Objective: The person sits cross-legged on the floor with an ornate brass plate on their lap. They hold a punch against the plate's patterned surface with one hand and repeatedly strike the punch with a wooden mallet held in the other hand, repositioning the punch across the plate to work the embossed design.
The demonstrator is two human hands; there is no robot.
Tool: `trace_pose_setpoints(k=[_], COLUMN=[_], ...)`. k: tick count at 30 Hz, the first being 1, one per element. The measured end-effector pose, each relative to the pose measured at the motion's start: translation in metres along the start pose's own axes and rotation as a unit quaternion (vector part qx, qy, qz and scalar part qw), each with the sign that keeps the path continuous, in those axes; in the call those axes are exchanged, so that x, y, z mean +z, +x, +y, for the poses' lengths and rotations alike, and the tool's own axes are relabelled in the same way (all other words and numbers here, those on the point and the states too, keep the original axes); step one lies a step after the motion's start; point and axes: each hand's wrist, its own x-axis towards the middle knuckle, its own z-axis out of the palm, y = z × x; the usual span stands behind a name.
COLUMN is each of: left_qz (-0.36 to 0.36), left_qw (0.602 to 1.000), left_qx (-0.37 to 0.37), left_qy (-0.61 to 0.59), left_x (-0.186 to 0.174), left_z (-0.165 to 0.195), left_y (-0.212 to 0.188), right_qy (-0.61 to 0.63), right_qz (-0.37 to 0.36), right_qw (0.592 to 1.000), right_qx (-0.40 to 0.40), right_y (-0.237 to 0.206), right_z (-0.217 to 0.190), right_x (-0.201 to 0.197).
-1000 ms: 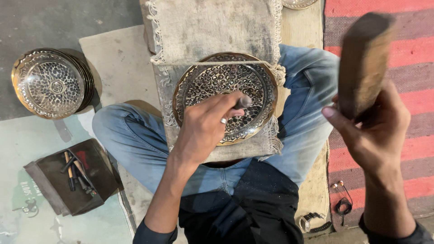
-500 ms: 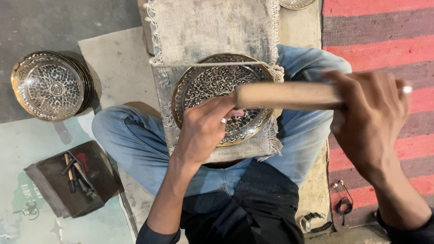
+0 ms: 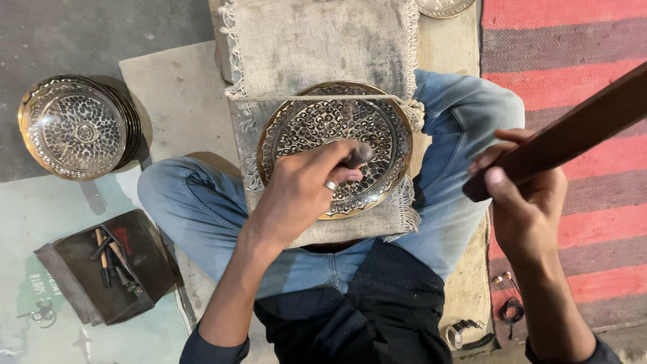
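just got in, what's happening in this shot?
A person sits cross-legged with an engraved metal plate resting on a burlap-covered block across their lap. The left hand holds a small punch tool tip-down against the plate. The right hand grips a dark wooden bar, raised off to the side above the striped rug. A stack of similar plates sits on the floor, with an open pouch of tools nearby.

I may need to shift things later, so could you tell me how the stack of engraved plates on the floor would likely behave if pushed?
The stack of engraved plates looks metal, so probably stiff and heavy. The polished rims seem slightly offset, so upper plates might slide.
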Motion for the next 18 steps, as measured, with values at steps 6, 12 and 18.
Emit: trace_pose_setpoints(k=[6, 12, 18], left_qz=[-0.009, 0.001, -0.005], left_qw=[0.995, 0.992, 0.994], left_qx=[0.051, 0.062, 0.046], left_qy=[0.084, 0.11, 0.095], left_x=[0.003, 0.002, 0.002], left_z=[-0.008, -0.009, -0.008], left_y=[-0.002, -0.004, -0.005], right_qy=[-0.32, -0.581, -0.478], right_qz=[-0.017, 0.008, -0.001], right_qw=[0.941, 0.775, 0.855], right_qx=[-0.114, -0.247, -0.201], right_y=[0.003, 0.018, 0.024], right_z=[-0.001, -0.019, -0.023], right_x=[0.002, 0.016, 0.035])
